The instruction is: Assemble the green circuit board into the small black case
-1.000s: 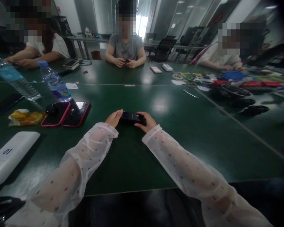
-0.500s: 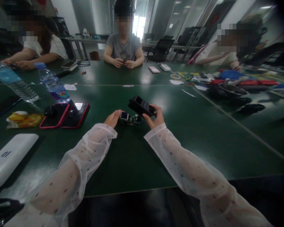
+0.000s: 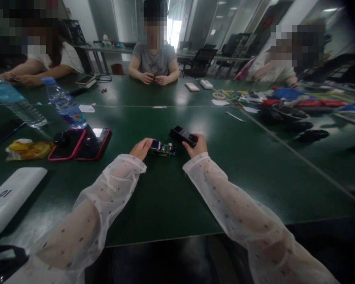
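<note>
My left hand (image 3: 141,149) is closed on the left end of a green circuit board (image 3: 166,150) that carries a small screen (image 3: 155,144). In my right hand (image 3: 198,146) is a black plastic casing (image 3: 182,135) with a window-like opening, gripped at its right end between thumb and fingers. The casing sits just behind and to the right of the board, low over the table or touching it; I cannot tell which. A gap separates the two parts. Sheer white dotted sleeves cover both my arms.
Two red-edged phones (image 3: 92,144), a yellow packet (image 3: 29,150), a white power bank (image 3: 16,197) and water bottles (image 3: 65,104) stand or lie at left. Cables (image 3: 233,95) and black items pile up at right, near a thin metal tool (image 3: 235,117). Several people sit around the green table (image 3: 165,205).
My right hand has moved the black casing down and slightly right, away from the board, and its tilt has changed. My left hand and the circuit board have hardly moved.
</note>
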### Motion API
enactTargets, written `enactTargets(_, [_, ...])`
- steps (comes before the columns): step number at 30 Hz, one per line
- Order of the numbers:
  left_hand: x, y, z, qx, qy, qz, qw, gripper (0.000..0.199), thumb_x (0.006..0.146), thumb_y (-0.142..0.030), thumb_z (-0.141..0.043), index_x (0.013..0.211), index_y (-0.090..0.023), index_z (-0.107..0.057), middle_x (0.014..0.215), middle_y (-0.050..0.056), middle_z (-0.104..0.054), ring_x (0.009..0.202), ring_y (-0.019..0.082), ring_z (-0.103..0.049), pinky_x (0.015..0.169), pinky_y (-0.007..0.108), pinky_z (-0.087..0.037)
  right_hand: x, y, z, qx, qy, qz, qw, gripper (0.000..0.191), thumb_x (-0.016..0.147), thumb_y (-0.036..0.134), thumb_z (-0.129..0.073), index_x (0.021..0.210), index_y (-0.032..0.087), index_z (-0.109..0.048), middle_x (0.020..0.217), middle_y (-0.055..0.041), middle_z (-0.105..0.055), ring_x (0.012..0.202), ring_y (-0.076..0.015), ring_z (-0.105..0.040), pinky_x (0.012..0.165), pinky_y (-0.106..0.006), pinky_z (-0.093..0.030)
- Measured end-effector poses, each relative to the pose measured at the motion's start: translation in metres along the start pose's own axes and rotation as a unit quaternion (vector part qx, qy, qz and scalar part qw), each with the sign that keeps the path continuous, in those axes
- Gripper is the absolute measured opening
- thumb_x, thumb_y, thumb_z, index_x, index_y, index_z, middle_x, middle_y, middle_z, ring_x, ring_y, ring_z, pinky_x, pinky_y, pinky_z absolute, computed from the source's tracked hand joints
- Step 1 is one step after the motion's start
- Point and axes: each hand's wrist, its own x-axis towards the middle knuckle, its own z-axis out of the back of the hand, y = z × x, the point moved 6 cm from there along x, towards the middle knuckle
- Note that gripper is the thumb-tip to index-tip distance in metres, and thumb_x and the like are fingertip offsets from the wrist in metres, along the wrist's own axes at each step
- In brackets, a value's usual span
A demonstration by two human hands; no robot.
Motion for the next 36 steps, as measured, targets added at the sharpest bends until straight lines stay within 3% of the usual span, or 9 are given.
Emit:
enactTargets(8, [-0.0008, -0.0003, 0.0000, -0.002, 0.003, 0.009, 1.000, 0.049, 0.098, -0.055, -0.030, 0.119, -0.022, -0.060, 0.116, 0.007, -0.067, 0.108, 0.023, -0.062, 0.097, 0.036, -0.045, 0.0000, -0.0065, -0.0042, -0.005, 0.020, 0.009, 1.000, 0.050, 0.067, 0.037, -0.072, 0.109, 0.019, -0.053, 0.106, -0.0140, -0.060, 0.100, -0.0327, -0.058, 0.091, -0.056, -0.048])
enactTargets(20, [0.0032, 0.0036, -0.0009, 0.013, -0.005, -0.012, 1.000, 0.050, 0.098, -0.054, -0.029, 0.118, -0.020, -0.061, 0.115, 0.007, -0.067, 0.108, 0.022, -0.062, 0.096, 0.035, -0.045, 0.0000, -0.0014, -0.0029, -0.012, 0.008, 0.026, 1.000, 0.050, 0.072, 0.042, -0.070, 0.112, 0.018, -0.055, 0.112, -0.0152, -0.061, 0.107, -0.0338, -0.057, 0.097, -0.057, -0.044])
enactTargets(36, [0.0001, 0.0003, 0.0005, 0.018, -0.005, 0.007, 1.000, 0.051, 0.099, -0.052, -0.027, 0.119, -0.019, -0.061, 0.114, 0.009, -0.067, 0.107, 0.025, -0.062, 0.096, 0.039, -0.045, 0.0008, -0.0077, -0.0087, -0.019, 0.025, 0.032, 0.999, 0.053, 0.070, 0.039, -0.070, 0.115, 0.015, -0.054, 0.113, -0.0176, -0.061, 0.106, -0.0357, -0.058, 0.095, -0.057, -0.047])
